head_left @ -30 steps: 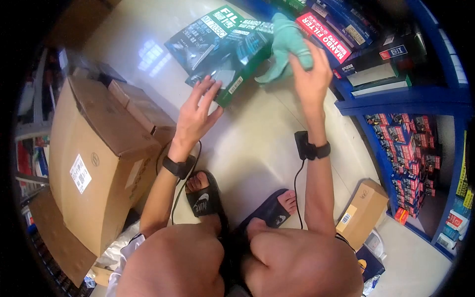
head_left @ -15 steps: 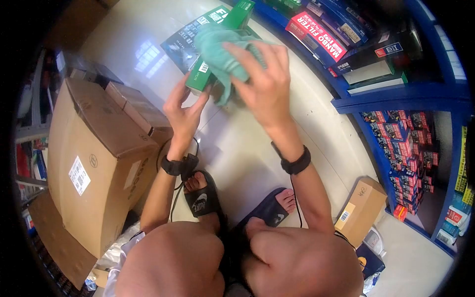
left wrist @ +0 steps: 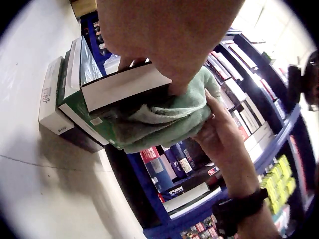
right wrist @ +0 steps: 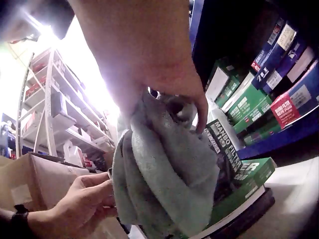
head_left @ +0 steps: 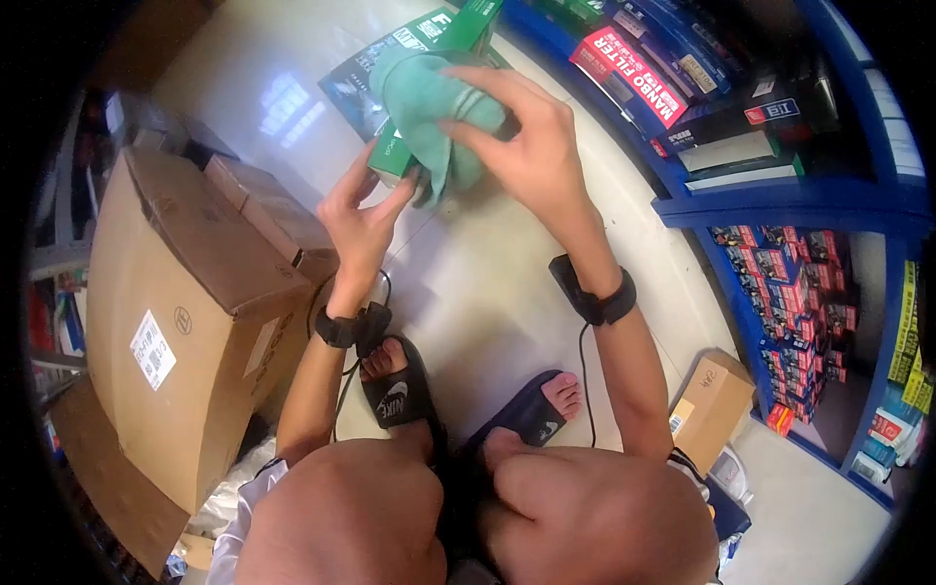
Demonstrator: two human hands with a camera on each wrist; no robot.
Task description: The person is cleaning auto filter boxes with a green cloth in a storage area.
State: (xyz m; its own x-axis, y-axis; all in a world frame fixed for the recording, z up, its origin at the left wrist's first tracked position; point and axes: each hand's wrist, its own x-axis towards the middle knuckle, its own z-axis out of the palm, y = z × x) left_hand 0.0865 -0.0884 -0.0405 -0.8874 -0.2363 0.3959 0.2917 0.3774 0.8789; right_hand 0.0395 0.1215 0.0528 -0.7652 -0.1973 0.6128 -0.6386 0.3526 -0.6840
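Cloth (head_left: 421,105) moved onto green box (head_left: 393,153); right grip (head_left: 538,141) pinches it, left grip (head_left: 355,216) clasps box end.

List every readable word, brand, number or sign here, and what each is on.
"MANBO FILTER": red box, blue shelf.
"NIKE" and swoosh: left sandal.
Swoosh alone: right sandal.
"F": dark floor box, head view.
"MANBO FILTER": dark box face beside the cloth, right wrist view.
"ER": green box face, right wrist view, rest hidden.
Other print is too small or blurred, including held box, carton label, small shelf boxes.
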